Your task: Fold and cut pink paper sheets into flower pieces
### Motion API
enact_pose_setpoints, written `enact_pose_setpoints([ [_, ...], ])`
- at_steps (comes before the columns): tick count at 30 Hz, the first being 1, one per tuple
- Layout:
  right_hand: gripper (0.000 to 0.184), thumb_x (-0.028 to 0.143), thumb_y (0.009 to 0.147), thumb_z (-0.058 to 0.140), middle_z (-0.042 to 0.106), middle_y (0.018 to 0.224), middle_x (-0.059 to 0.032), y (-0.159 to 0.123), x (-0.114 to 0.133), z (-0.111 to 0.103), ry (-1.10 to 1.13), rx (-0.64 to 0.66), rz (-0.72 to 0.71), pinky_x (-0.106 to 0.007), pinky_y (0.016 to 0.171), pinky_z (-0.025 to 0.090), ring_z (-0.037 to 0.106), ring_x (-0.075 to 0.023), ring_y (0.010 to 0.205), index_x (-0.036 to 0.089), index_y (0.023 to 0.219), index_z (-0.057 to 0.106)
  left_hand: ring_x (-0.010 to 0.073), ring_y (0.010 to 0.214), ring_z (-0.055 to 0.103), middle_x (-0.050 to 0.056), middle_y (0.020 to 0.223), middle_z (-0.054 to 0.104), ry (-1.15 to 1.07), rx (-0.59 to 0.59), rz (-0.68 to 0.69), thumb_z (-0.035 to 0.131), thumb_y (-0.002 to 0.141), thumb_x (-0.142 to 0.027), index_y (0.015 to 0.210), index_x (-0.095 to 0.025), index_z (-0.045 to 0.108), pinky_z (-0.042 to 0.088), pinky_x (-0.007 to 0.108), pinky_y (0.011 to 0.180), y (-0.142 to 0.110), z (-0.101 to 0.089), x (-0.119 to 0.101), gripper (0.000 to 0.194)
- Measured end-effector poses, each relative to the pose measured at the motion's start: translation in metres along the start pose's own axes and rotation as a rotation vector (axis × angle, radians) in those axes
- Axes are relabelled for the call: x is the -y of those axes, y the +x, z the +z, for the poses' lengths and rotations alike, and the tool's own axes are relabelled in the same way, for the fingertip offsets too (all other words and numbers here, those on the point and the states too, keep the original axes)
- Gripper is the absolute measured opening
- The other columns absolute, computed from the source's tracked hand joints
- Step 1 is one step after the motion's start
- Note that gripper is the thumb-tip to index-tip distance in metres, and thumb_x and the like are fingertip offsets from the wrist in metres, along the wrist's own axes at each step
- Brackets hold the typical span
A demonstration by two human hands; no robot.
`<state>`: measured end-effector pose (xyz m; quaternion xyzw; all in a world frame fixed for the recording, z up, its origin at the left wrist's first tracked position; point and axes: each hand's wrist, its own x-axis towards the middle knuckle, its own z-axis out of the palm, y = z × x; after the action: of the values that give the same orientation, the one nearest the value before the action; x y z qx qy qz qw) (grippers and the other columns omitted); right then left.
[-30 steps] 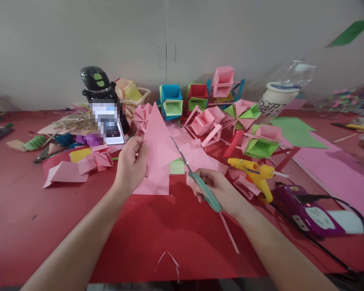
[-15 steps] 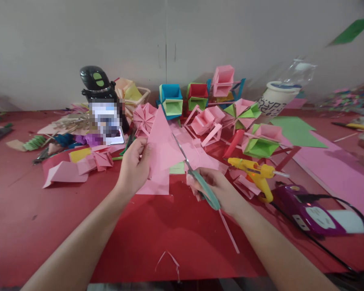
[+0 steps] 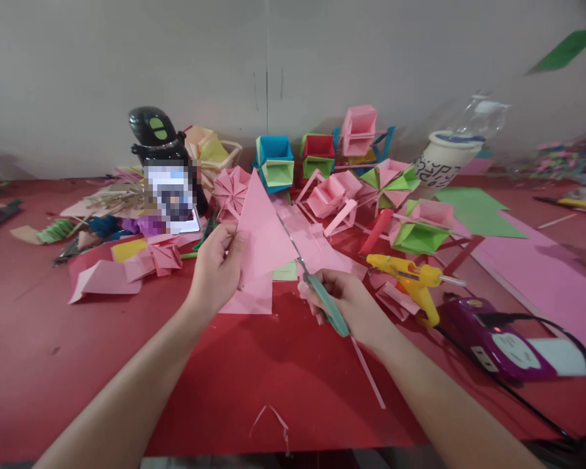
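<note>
At the far left of the red table (image 3: 34,365), loose pink paper scraps (image 3: 102,277) are strewn, with a black bottle (image 3: 156,133) and a propped phone (image 3: 173,198) behind them. Nearer the middle, the left hand (image 3: 217,270) is seen closed on a folded pink paper (image 3: 258,247) — fingers pinched along its left edge, so that the sheet is held up above the table with its point toward the wall. Just to its right, the blades of the scissors (image 3: 317,290) are laid along the paper's right edge; whether they are parted cannot be told. The teal handles are gripped by the right hand (image 3: 349,306), its fingers curled shut around them. Behind, folded paper boxes (image 3: 276,163) in blue, green and pink are lined up. Further right lie a yellow glue gun (image 3: 415,280) and — at the edge — a purple power strip (image 3: 493,339).
</note>
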<state>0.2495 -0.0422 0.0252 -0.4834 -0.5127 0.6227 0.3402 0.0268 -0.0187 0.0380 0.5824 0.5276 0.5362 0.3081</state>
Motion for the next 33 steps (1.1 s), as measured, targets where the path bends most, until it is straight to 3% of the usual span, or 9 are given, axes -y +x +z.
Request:
enact_pose_setpoints([
  [13, 0.044, 0.048, 0.072, 0.085, 0.058, 0.062, 0.0037, -0.002, 0.003, -0.003, 0.009, 0.056, -0.040, -0.026, 0.054, 0.041, 0.053, -0.0104, 0.052, 0.020, 0.071, 0.051, 0.0043, 0.029, 0.043, -0.007, 0.057, 0.052, -0.036, 0.016, -0.037, 0.054, 0.098, -0.026, 0.085, -0.020, 0.054, 0.034, 0.014, 0.026, -0.001, 0.002, -0.010, 0.014],
  [33, 0.040, 0.046, 0.074, 0.084, 0.059, 0.058, 0.0038, -0.001, 0.001, -0.003, 0.014, 0.006, -0.024, -0.025, 0.047, 0.039, 0.053, -0.0109, 0.047, 0.021, 0.072, 0.052, 0.0038, 0.029, 0.044, -0.007, 0.059, 0.054, -0.029, 0.053, -0.052, 0.058, 0.096, -0.022, 0.093, -0.018, 0.061, 0.033, 0.013, 0.025, -0.003, 0.003, -0.013, 0.006],
])
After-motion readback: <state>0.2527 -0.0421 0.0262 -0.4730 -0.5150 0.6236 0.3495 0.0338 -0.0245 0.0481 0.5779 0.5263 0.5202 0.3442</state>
